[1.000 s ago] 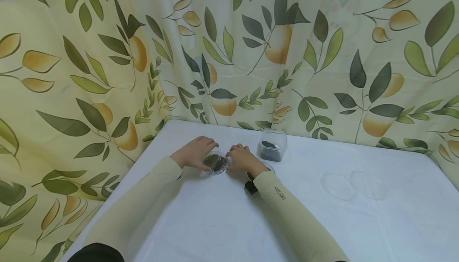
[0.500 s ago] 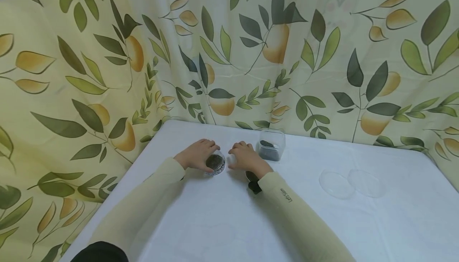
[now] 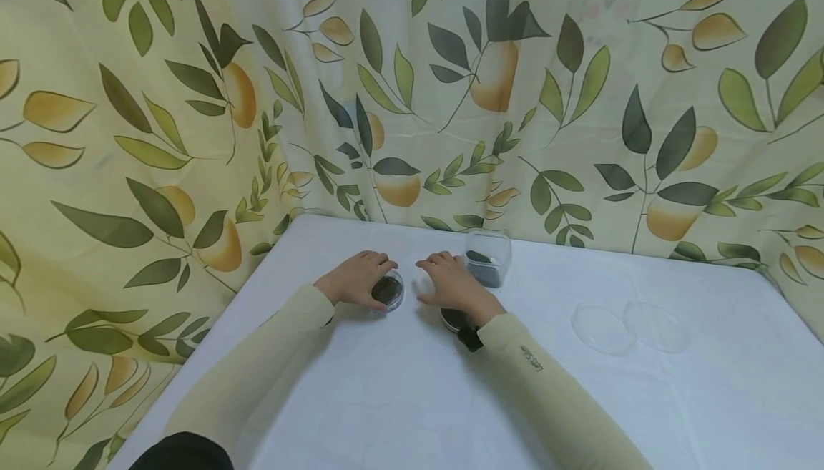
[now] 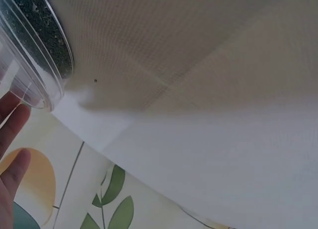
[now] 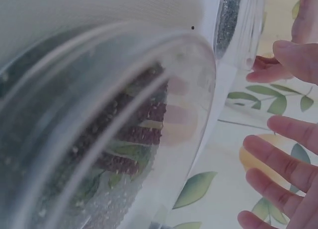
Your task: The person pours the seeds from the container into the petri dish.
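the right hand (image 3: 455, 285) has just come away from the left dish (image 3: 388, 291); a second ago its fingertips were up against that dish's edge, and now a strip of white cloth (image 3: 386, 384) shows between them; to my eye that leaves the dish in the care of the left hand (image 3: 356, 278) alone, with the right one spare; taking the square tub (image 3: 489, 261) as my mark, the left dish sits to its left and a little nearer the person, the left hand's thumb and fingers curved round its side, holding it; the right hand is just left of the tub, fingers spread and grasping nothing, its wrist partly covering the right dish (image 3: 453, 319), which is on the tub's near side, slightly left; counting up: two hands; two round clear dishes, each with dark, crumbly matter inside; one tub, also with something dark in it; two clear discs, the left disc (image 3: 603, 329) and the right disc (image 3: 656, 327), right of the tub and nearer the person, their edges seeming to meet; one cloth; one leafy curtain (image 3: 412, 98) behind the tub
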`<state>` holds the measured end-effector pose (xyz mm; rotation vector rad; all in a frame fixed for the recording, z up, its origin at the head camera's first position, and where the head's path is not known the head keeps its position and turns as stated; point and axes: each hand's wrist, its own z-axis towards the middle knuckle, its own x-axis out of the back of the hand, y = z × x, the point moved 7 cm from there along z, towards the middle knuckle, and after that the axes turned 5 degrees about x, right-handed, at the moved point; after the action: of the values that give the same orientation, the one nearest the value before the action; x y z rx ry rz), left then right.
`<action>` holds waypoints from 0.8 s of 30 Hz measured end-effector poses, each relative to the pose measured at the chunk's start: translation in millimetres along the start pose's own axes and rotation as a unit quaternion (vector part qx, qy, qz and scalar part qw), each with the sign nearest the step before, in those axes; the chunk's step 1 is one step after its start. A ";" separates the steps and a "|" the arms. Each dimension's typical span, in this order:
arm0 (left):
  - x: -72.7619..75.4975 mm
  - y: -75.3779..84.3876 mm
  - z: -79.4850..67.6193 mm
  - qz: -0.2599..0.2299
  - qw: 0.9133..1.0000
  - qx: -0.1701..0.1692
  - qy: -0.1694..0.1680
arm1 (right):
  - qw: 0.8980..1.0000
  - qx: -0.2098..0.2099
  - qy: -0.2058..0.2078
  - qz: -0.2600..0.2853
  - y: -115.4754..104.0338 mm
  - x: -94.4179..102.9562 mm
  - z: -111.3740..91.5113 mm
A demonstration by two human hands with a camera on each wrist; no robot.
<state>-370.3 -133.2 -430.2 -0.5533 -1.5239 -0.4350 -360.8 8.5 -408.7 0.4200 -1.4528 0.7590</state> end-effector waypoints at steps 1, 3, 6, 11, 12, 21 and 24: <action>0.3 0.2 0.3 -0.002 1.000 0.000 0.001 | 1.000 0.000 0.002 0.001 0.3 0.6 -1.2; 0.6 0.7 0.8 -0.004 1.000 -0.003 0.002 | 1.000 0.000 0.005 0.002 0.8 1.5 -3.7; 0.5 1.1 2.1 -0.002 1.000 -0.005 0.001 | 1.000 -0.004 0.010 0.006 2.4 3.5 -7.6; -1.8 1.2 4.5 0.009 1.000 -0.009 -0.001 | 1.000 -0.012 0.015 0.011 6.2 7.3 -15.2; -2.5 1.2 4.8 0.011 1.000 -0.009 -0.002 | 1.000 -0.013 0.015 0.012 6.9 8.2 -16.8; -4.7 -1.2 1.1 -0.013 1.000 0.000 -0.004 | 0.999 0.003 0.045 0.011 8.0 24.8 -36.4; -7.6 -5.4 -1.9 -0.019 1.000 0.013 -0.014 | 0.998 0.007 0.054 0.010 9.5 30.3 -43.4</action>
<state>-372.1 -139.2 -437.4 -0.5125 -1.5674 -0.4382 -337.3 50.9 -385.4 0.3711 -1.3524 0.7963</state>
